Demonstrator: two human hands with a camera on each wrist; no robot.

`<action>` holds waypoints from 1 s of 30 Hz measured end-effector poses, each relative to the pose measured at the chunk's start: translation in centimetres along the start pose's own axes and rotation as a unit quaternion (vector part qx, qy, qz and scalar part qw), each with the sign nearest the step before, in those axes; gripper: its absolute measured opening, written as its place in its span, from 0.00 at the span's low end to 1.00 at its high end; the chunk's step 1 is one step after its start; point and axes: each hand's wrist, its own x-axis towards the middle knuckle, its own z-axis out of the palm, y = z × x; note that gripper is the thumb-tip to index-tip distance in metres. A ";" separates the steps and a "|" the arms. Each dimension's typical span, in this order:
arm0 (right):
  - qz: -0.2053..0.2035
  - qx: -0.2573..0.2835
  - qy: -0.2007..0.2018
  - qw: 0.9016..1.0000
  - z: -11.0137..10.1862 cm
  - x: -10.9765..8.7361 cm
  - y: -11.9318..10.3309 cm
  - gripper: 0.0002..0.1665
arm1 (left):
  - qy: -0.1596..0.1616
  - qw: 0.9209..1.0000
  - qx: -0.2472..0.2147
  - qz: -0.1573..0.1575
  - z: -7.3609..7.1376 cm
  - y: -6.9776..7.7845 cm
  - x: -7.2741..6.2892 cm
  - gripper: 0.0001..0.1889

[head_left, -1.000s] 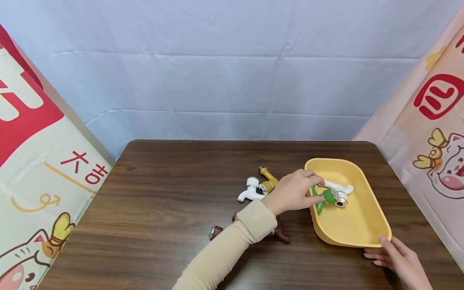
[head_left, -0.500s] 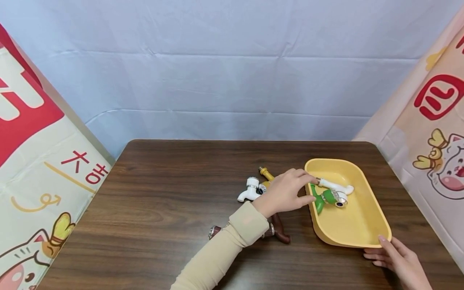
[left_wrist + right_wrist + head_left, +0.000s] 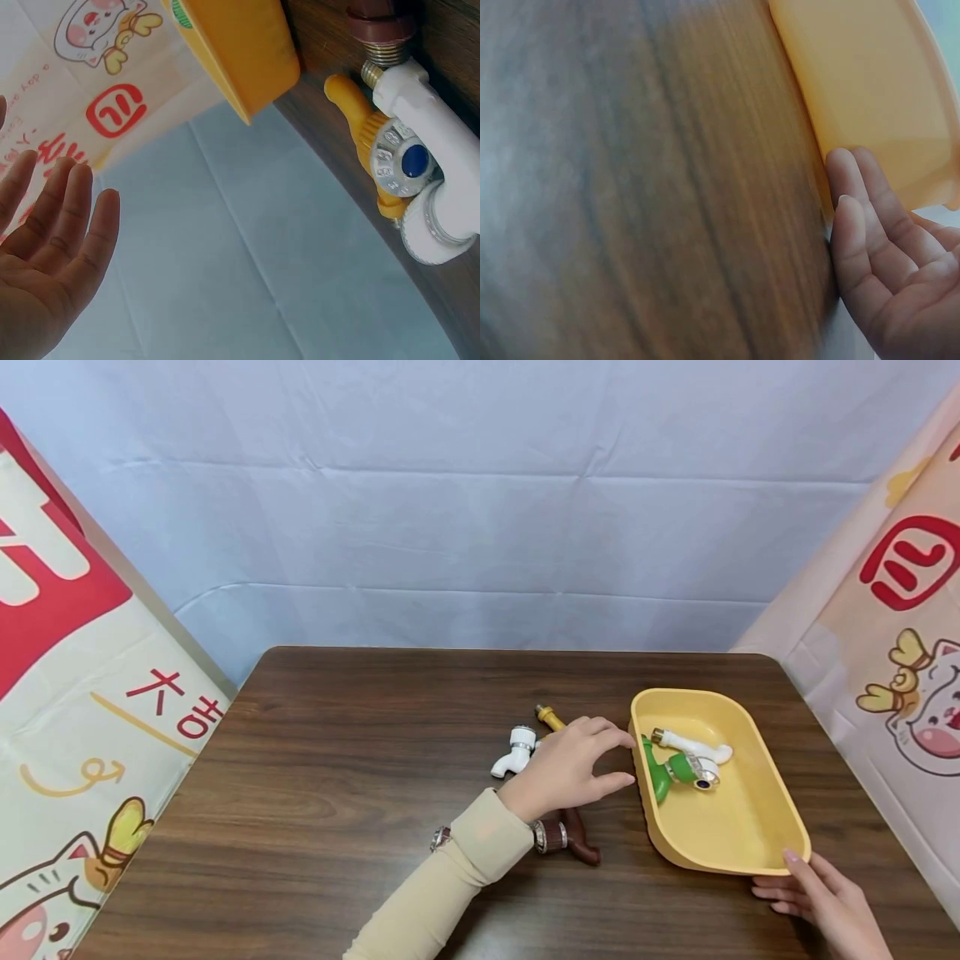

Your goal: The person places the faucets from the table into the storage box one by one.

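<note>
On the worktop (image 3: 360, 760), going left to right, a brown knob (image 3: 440, 838) is peeking out by the left sleeve (image 3: 450, 881). Next, a white tap (image 3: 517, 758) is sitting close to a yellow tap (image 3: 551, 718). The left hand (image 3: 566, 768) is hanging in front of the yellow tap, and its grip is holding nothing, with thumb and fingers spreading apart. Below it, a brown tap (image 3: 576, 842) is lying partly under the sleeve. All these taps are looking hard, smooth and maybe a bit slippery, and not too heavy. The fat middle is seeming the best place for holding each one.

Further right, the yellow tub (image 3: 738, 827) is looking light and a little bendy, so its rim is seeming good for holding. Inside, the green tap (image 3: 679, 767) is leaning by the left wall, and a smaller-looking white spout (image 3: 693, 747) is lying just beside it. The right hand (image 3: 828, 893) is pinching the tub's near right corner, thumb on the rim and fingers below.

A second ago the left hand was reaching over the tub to the green tap. Now it is waiting just outside the left wall, and more of the green tap is showing. The tub and right hand are staying put.
</note>
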 end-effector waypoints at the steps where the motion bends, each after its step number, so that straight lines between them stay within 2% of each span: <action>1: 0.001 -0.006 0.000 1.000 0.0 0.0 0.0 0.39 | 0.005 1.000 -0.001 -0.001 -0.1 -0.1 -0.2 0.19; 6: 0.000 -0.015 0.000 1.000 0.0 0.0 0.0 0.39 | 0.027 1.000 -0.008 -0.002 -0.4 -0.5 -0.8 0.18; 14: -0.005 0.018 -0.003 1.000 -0.1 0.0 0.4 0.26 | 0.052 0.997 -0.048 0.011 -0.8 -1.2 -2.3 0.17; 20: -0.002 0.006 -0.001 1.000 -0.1 0.0 0.3 0.31 | 0.076 0.995 -0.055 0.013 -0.8 -2.0 -3.2 0.16; 27: -0.002 0.020 -0.004 1.000 -0.2 0.2 0.4 0.28 | 0.094 0.993 -0.077 -0.003 -0.9 -2.5 -4.0 0.16; 30: -0.008 0.036 -0.004 0.999 -0.2 0.2 0.6 0.20 | 0.104 0.991 -0.079 -0.005 -1.0 -2.8 -4.3 0.15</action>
